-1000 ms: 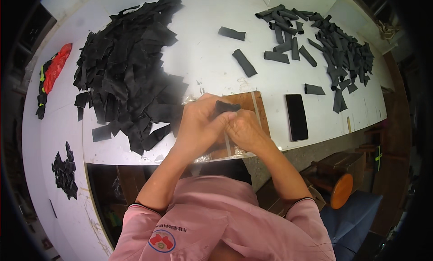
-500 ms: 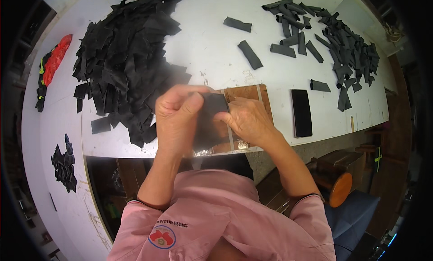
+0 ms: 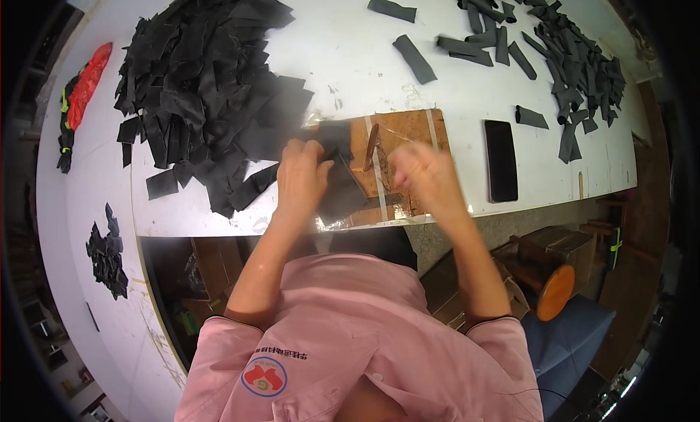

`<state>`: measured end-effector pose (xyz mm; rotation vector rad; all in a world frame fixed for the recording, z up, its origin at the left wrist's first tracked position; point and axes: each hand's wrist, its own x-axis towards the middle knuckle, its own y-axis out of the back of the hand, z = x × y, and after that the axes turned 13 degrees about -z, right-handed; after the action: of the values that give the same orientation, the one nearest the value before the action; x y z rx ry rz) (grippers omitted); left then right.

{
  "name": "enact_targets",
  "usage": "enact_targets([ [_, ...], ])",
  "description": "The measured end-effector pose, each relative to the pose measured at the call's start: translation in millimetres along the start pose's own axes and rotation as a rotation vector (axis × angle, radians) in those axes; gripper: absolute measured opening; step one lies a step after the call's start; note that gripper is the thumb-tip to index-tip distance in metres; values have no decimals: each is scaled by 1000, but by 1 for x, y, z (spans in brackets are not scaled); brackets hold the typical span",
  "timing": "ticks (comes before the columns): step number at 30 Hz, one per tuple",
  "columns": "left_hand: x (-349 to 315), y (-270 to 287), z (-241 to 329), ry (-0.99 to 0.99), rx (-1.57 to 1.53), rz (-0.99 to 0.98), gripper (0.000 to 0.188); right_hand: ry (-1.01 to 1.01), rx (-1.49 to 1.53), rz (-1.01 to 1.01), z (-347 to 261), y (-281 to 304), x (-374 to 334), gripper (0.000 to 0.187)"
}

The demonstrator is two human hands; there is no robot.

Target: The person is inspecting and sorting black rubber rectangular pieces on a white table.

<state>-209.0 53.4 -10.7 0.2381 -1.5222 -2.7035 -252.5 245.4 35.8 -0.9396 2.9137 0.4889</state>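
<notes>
My left hand (image 3: 300, 176) is closed at the edge of a black fabric piece (image 3: 343, 187), which lies over the left part of a brown board (image 3: 419, 123) with clear tape strips. Its fingertips are bent down onto the cloth. My right hand (image 3: 429, 176) hovers over the board's right side, smeared by motion, so its fingers cannot be made out. Just left of it is a narrow brown stick-like thing (image 3: 372, 148). A thin dark strip (image 3: 384, 201) lies near the board's front edge.
A big heap of black fabric pieces (image 3: 197, 79) covers the table's left. Rolled dark pieces (image 3: 583, 72) gather at the far right. A black phone (image 3: 501, 161) lies right of the board. A red bag (image 3: 91, 83) and a small black pile (image 3: 107, 262) are further left.
Both hands held a dark piece up together; now they are apart. My right hand has let go and moved right, while the left is lower at the cloth. The view has shifted slightly.
</notes>
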Motion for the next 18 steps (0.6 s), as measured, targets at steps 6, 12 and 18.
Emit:
enact_targets([
  [6,4,11,-23,-55,-871,198,8,50,-83,-15,7,-48,-27,23],
  [12,-12,29,-18,-29,-1554,168,16,3,468,-58,20,-92,-14,26],
  [18,-39,13,-23,50,-1808,56,26,95,731,114,2,-124,29,34],
])
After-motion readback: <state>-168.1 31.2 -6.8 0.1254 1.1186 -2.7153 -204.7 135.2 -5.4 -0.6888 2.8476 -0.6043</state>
